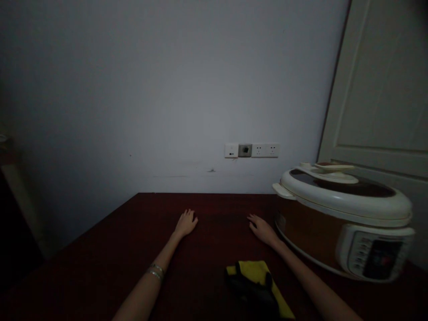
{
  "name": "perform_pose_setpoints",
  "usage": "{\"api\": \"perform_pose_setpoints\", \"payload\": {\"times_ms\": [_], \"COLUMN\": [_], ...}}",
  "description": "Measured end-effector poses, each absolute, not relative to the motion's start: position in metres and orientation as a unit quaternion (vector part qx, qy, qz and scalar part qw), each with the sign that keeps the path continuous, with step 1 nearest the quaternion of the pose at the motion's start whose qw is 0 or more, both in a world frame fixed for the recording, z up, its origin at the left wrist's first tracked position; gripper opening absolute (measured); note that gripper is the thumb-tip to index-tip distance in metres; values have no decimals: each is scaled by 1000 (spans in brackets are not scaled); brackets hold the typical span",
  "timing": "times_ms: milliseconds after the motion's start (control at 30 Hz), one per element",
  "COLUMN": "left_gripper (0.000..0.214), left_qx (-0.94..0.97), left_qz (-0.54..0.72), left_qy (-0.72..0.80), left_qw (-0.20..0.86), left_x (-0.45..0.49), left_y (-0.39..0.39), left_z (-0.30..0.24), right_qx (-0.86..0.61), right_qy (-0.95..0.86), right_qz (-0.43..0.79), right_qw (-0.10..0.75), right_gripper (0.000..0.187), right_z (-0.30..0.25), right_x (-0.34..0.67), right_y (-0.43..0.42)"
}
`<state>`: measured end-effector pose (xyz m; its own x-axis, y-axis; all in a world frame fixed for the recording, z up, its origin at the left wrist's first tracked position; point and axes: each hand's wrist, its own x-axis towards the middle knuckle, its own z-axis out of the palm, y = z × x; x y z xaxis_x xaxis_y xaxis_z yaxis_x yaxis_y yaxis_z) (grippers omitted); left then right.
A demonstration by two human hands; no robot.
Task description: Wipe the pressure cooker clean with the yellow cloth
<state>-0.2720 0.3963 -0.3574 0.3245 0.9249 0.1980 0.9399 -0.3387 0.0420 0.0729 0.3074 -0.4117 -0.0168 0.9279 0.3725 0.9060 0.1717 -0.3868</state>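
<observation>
My left hand (186,222) rests palm down on the dark red table (214,240), its fingers apart and holding nothing. Bracelets (156,270) circle the left wrist. To the right, my right hand (261,228) also lies flat on the tabletop with fingers stretched out, empty. Close beside that hand and forearm stands a large white and brown electric cooker (344,223) with its lid on. Between my forearms, nearer to me, lies a folded yellow cloth (254,269) with dark edging. Something black (254,296) sits on the cloth; its kind is too dark to make out.
A pale wall (167,89) rises behind the table's far edge. Sockets and a switch panel (251,150) are set in it. At the right, behind the cooker, is a light panelled door (384,89). Dark furniture (16,214) stands at the far left.
</observation>
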Motion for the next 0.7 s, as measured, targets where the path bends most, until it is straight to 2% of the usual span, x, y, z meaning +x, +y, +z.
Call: {"api": "perform_pose_setpoints", "payload": {"times_ms": [700], "left_gripper": [53], "left_qx": [-820], "left_qz": [-108], "left_qy": [-560], "left_qw": [41], "left_x": [-278], "left_y": [410], "left_z": [-365], "right_qx": [-654], "right_qy": [-702], "right_qz": [19], "right_qw": [283], "right_gripper": [44], "right_z": [-413], "right_x": [71], "right_y": [304]}}
